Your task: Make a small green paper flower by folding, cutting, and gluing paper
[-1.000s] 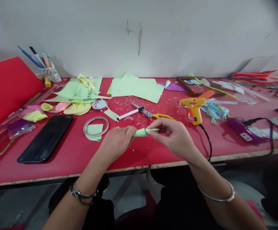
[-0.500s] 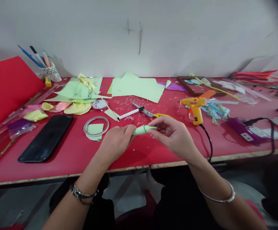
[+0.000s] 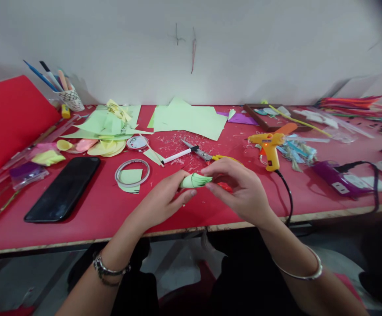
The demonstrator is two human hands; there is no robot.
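Between my hands, above the front of the red table, is a rolled piece of light green paper with dark lines and a fringed, pointed right end. My left hand holds the roll's left end, its thumb below it. At the fringed tip, the thumb and fingers of my right hand are curled close together, pinching it. Just behind my right hand lie scissors with yellow handles, partly covered by that hand. A white marker with a black cap rests against the blades.
A roll of tape and a black phone lie to the left. Green paper sheets spread along the back. On the right stand a yellow glue gun with a cord and a purple power strip.
The green roll has turned, so its fringed end shows more. My left thumb has come away from the top and now sits beneath it. My right hand stays at the tip.
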